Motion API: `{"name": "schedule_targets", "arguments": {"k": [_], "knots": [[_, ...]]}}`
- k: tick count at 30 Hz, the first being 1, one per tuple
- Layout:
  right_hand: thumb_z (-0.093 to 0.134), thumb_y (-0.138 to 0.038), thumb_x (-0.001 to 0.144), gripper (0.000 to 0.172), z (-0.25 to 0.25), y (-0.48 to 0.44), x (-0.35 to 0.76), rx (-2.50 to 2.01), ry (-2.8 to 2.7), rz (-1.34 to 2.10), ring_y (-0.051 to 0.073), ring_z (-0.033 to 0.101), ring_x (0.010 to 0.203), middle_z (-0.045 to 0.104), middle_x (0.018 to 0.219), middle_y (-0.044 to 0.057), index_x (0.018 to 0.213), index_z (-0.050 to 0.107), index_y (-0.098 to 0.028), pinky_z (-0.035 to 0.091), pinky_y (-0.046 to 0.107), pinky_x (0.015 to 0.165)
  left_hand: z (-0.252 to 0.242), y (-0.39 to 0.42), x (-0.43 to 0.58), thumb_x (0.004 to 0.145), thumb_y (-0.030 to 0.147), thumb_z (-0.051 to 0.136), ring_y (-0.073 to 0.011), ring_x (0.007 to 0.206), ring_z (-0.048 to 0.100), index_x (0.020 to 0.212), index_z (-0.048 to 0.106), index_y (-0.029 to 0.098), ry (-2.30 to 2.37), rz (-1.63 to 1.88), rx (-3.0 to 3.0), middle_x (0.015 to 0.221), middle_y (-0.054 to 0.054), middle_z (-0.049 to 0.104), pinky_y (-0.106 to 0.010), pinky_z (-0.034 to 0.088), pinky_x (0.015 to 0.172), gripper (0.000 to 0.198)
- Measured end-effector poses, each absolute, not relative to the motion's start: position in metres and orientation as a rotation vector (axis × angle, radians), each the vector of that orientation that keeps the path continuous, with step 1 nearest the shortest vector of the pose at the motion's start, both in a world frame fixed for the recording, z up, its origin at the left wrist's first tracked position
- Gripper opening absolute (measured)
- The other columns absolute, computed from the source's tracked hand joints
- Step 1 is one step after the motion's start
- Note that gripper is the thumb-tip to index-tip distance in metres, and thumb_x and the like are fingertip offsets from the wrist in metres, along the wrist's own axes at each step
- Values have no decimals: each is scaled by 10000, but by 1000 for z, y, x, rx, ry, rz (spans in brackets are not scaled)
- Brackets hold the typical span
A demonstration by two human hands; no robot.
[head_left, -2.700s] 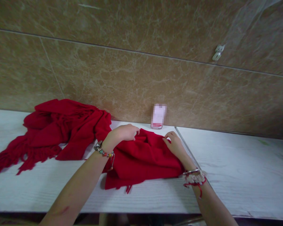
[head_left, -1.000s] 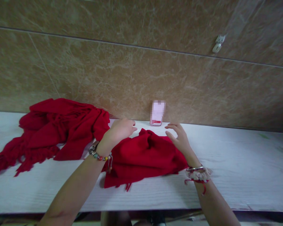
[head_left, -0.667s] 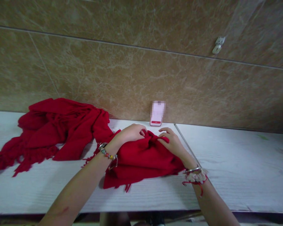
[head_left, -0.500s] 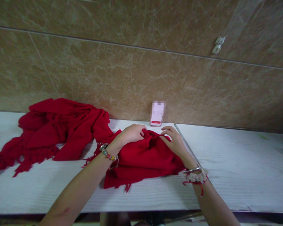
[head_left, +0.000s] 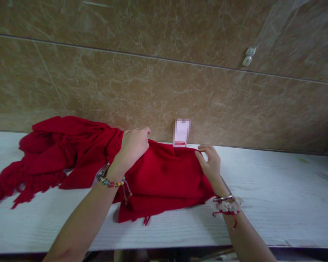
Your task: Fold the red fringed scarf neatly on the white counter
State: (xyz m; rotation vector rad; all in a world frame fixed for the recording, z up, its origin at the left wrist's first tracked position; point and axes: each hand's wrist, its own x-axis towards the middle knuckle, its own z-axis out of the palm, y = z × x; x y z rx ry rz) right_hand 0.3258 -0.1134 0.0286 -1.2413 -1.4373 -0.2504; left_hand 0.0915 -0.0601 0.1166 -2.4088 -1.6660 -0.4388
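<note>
The cloth point(head_left: 166, 174) lies on the middle of the table point(head_left: 276, 200). The left hand point(head_left: 133, 147) pinches its far edge at left, the right hand point(head_left: 211, 165) at right; pulling both sides equally should keep this edge straight.

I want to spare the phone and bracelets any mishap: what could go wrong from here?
The phone, which looks propped against the wall, is right behind the far edge of the red cloth; a tug or lift there might topple it.
The beaded bracelet near the left hand has a loose cord hanging over the cloth, which could snag.
</note>
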Motion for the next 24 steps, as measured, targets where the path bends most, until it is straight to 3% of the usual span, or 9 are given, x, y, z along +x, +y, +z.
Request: {"name": "schedule_targets", "arguments": {"k": [4,9,15,20,24], "knots": [[487,-275,744,192,31,-117,334,-1143,-1317,-174,174,537,703,570,694,16,561,482,-217,428,323,671,131,-71,79,786,131,390,-219,899,600,1072,561,201,-1702,-485,-2300,882,-52,679,-323,386,815,341],[378,-312,795,316,33,-115,335,-1123,-1456,59,173,543,697,581,648,16,503,456,-218,433,323,671,129,-70,72,777,282,495,-171,850,609,1019,604,235,-1572,71,-2835,966,-19,671,-224,415,713,269],[464,-297,797,153,30,-114,321,-1142,-1786,112,177,554,839,601,851,44,806,590,-210,451,340,774,115,-62,83,809,356,449,-230,1000,564,1114,560,187,-1699,134,-2682,1118,-97,606,-279,427,766,366],[513,-265,781,355,17,-113,312,-1219,-2043,109,213,479,1054,501,1102,98,1131,522,-205,391,398,929,103,-64,100,730,331,560,-217,966,576,1121,555,190,-1441,223,-2867,1122,-83,605,-266,436,765,415],[512,-191,769,448,8,-110,311,-1283,-2192,77,229,430,1113,434,1185,92,1210,471,-254,376,428,955,96,-65,109,727,192,533,-209,942,587,1058,591,217,-1386,285,-2814,1054,-57,638,-267,440,742,337]]}}
